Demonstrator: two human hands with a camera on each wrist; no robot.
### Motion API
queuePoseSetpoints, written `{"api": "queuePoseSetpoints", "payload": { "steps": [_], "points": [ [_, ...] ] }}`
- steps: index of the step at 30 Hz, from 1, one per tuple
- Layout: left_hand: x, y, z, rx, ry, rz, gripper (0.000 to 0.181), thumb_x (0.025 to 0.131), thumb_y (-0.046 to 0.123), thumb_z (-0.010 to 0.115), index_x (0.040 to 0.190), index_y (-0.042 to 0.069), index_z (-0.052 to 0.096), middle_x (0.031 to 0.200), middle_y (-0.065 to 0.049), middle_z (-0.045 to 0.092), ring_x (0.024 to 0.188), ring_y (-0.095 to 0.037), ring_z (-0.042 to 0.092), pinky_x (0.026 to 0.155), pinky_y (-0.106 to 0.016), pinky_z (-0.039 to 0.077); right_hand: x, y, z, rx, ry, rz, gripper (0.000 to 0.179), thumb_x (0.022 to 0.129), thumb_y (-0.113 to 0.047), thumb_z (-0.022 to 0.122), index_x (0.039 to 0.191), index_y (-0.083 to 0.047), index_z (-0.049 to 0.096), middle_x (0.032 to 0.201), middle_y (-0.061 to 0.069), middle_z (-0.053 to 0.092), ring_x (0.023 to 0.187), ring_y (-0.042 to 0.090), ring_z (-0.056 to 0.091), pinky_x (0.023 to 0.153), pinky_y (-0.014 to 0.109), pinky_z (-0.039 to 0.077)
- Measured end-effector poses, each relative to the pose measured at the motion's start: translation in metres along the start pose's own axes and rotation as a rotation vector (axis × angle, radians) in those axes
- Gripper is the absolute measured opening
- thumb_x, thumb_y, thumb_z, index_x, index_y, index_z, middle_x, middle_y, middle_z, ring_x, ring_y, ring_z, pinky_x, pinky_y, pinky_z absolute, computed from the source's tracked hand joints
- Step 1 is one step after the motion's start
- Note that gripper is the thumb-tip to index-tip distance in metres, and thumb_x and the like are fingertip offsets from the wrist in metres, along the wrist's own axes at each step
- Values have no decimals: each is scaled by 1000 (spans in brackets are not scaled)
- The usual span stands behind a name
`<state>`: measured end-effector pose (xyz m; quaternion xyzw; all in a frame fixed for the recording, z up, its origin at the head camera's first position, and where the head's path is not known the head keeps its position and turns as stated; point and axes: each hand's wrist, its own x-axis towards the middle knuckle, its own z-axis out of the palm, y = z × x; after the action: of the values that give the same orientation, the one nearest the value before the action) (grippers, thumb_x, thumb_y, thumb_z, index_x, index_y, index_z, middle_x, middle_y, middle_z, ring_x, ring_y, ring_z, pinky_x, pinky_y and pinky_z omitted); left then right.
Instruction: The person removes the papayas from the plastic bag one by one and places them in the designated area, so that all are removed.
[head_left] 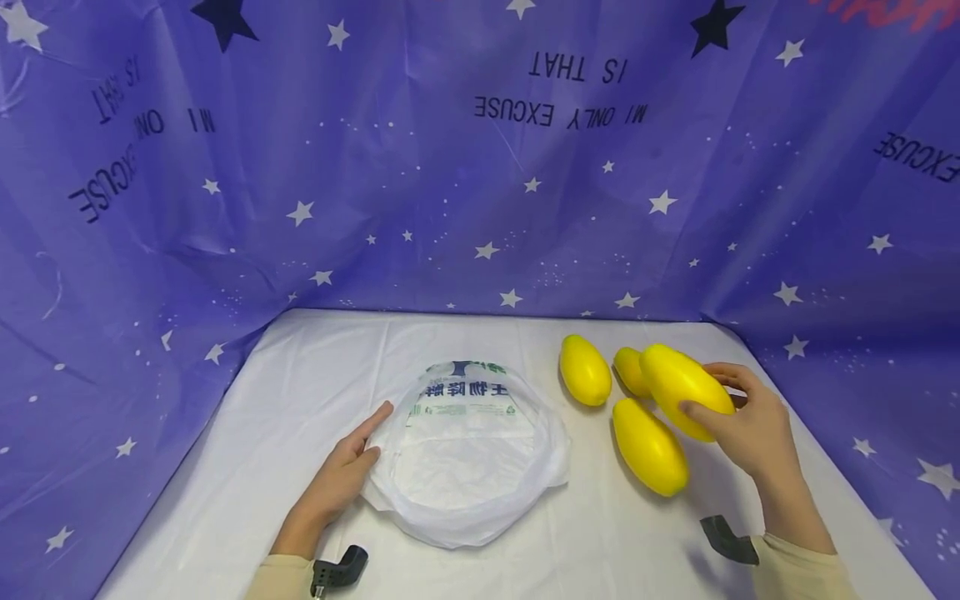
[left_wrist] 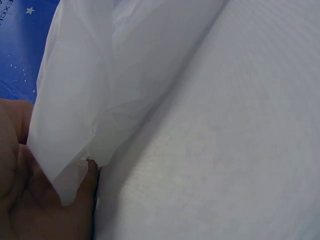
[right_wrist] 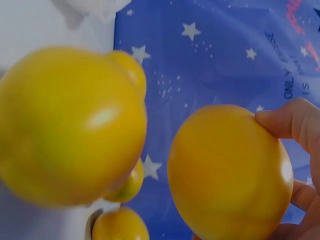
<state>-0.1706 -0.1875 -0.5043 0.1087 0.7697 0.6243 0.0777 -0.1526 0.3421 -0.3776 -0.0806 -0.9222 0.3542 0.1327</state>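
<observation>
A white plastic bag (head_left: 465, 533) with printed characters lies with its round mouth facing up. My left hand (head_left: 345, 471) is at its left side, index finger stretched along the edge and thumb near the rim. In the left wrist view, a loose corner of the bag (left_wrist: 75, 130) hangs over the palm of my left hand (left_wrist: 55, 210). My right hand (head_left: 753, 421) grips a smooth, yellow oval fruit (head_left: 678, 387), thumb on the near side and fingers round the far end. The right wrist view shows the held fruit (right_wrist: 225, 170) beside a larger-looking yellow fruit (right_wrist: 65, 125).
More yellow fruits lie on the white table (head_left: 300, 367): one (head_left: 585, 371) right of the bag, one (head_left: 630, 371) partly hidden behind the held fruit, and one (head_left: 650, 446) nearer me. A blue-purple starred cloth (head_left: 450, 192) rises behind and along both sides.
</observation>
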Motion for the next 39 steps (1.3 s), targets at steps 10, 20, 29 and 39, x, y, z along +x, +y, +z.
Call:
{"api": "queuePoseSetpoints", "payload": {
  "steps": [10,20,29,39],
  "points": [
    [0,2,0,-12,2,-28,60,99,-2,38,154,22,32,160,8,18,147,-16,5,112,-17,10,-9,37,-1,-47,10,50,70,81,-43,77,136,-10,50,135,26,50,102,43,57,58,27,52],
    [0,2,0,-3,6,-23,60,99,-2,38,153,25,33,160,10,19,147,-16,6,113,-19,10,-17,69,4,-113,-23,121,73,80,-50,76,134,-9,50,132,32,50,102,46,53,60,32,46],
    [-1,0,2,-3,6,-14,61,99,-3,38,153,23,32,160,8,18,147,-18,6,101,0,14,-15,86,12,-115,-50,192,80,78,-53,76,137,-7,47,138,32,46,109,49,48,72,50,45],
    [0,2,1,-8,-1,-18,60,99,-2,39,154,23,32,160,9,18,147,-16,6,102,-1,14,-16,81,14,-107,-54,212,87,78,-57,74,139,-4,43,139,33,43,116,52,42,81,63,41]
  ]
}}
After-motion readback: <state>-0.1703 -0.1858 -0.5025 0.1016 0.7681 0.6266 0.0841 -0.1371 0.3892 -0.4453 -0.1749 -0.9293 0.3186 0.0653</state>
